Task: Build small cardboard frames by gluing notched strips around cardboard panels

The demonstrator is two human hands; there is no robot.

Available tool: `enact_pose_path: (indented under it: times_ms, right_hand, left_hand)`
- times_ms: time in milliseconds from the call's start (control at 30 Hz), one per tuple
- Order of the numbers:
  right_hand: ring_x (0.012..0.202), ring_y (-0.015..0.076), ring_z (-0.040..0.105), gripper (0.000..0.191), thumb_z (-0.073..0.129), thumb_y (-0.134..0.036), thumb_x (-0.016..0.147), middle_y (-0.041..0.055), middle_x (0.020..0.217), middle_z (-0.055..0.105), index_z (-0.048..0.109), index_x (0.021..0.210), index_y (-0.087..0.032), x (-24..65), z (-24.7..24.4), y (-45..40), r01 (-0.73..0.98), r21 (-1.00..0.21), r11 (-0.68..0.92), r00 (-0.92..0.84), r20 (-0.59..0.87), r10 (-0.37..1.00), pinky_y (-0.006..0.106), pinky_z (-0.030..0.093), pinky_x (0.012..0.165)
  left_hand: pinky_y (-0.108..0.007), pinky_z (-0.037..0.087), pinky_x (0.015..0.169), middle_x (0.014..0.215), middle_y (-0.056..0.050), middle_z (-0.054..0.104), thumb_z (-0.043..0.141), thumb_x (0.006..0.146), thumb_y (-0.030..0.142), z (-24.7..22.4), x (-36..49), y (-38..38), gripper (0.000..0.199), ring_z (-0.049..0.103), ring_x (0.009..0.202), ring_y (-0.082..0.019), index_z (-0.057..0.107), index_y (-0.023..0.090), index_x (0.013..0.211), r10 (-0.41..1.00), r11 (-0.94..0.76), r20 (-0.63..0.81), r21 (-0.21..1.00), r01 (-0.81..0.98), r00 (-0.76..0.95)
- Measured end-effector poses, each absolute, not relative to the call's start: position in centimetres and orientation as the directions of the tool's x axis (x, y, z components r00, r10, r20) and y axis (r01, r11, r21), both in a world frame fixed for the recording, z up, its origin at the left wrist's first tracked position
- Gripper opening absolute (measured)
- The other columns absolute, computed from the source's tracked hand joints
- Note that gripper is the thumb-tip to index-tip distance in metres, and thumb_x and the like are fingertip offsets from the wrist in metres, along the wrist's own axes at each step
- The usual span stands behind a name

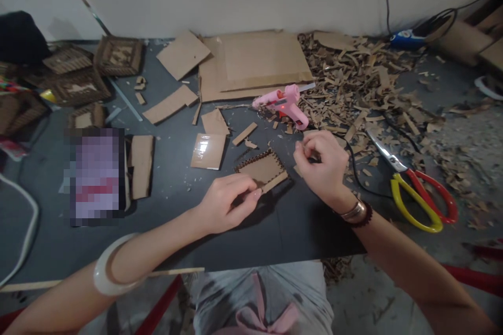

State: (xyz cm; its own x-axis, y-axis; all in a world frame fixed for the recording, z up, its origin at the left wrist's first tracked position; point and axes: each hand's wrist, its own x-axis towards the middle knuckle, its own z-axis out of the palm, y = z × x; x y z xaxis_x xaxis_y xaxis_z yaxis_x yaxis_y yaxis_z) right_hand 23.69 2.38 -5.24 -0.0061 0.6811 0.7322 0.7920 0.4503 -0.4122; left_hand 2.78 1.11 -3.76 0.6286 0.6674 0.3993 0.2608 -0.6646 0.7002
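Note:
A flat cardboard piece with finger-notched edges (262, 170) lies on the dark tabletop (298, 230) between my hands. My left hand (228, 201) grips its lower left corner. My right hand (319, 162) is just to the right of that piece, fingers pinched together; whatever they hold, if anything, is hidden. Above that hand lies a pink hot glue gun (283, 105) on its side, with a small red light showing. Its black cord (356, 172) runs down past my right wrist.
Red-and-yellow scissors (416, 193) lie to the right, beside a large heap of cardboard scraps (353, 78). Flat cardboard sheets (251, 65) lie at the back. Cardboard lattice models (118, 56) stand at the left, near a pixelated rectangular object (94, 177).

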Motion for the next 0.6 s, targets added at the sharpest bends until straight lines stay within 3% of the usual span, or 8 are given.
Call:
enact_pose_path:
  times_ms: [133,233,367,600]
  right_hand:
    - [0.067,0.0155,0.049,0.025,0.047,0.0,0.065,-0.0004,0.067,0.044,0.037,0.064,-0.022,23.5,-4.7,1.7,0.826,-0.343,0.447,-0.03,0.765,0.643,0.031,0.044,0.06]
    - [0.069,0.0169,0.051,0.024,0.047,0.0,0.067,0.0019,0.073,0.051,0.043,0.074,-0.023,22.6,-4.0,0.4,0.726,-0.33,0.604,-0.171,0.764,0.622,0.034,0.045,0.062]
    - [0.077,0.0178,0.056,0.015,0.057,-0.013,0.078,0.0043,0.082,0.062,0.05,0.088,-0.021,21.4,-3.9,-0.6,0.583,-0.31,0.751,-0.395,0.699,0.596,0.035,0.049,0.069]
    - [0.079,0.0162,0.054,0.013,0.061,-0.013,0.08,0.0025,0.081,0.063,0.054,0.087,-0.021,21.2,-4.9,-0.6,0.597,-0.244,0.765,-0.479,0.656,0.583,0.031,0.049,0.069]
  left_hand:
    - [-0.019,0.038,0.05,0.058,0.0,0.053,0.037,0.089,0.015,-3.7,2.7,1.3,0.025,0.047,0.052,-0.009,0.046,0.017,0.065,0.711,-0.588,0.343,0.768,0.253,0.613]
    - [-0.019,0.038,0.05,0.058,0.0,0.052,0.036,0.089,0.017,-3.8,2.7,1.3,0.026,0.047,0.052,-0.009,0.044,0.017,0.064,0.729,-0.569,0.328,0.778,0.266,0.601]
    - [-0.02,0.039,0.053,0.059,0.001,0.052,0.036,0.09,0.018,-3.9,2.8,1.3,0.026,0.048,0.054,-0.01,0.045,0.017,0.065,0.729,-0.555,0.283,0.778,0.295,0.624]
    - [-0.02,0.039,0.056,0.061,0.001,0.053,0.034,0.09,0.018,-3.7,2.9,1.4,0.027,0.05,0.057,-0.01,0.048,0.016,0.066,0.741,-0.473,0.201,0.833,0.285,0.64]
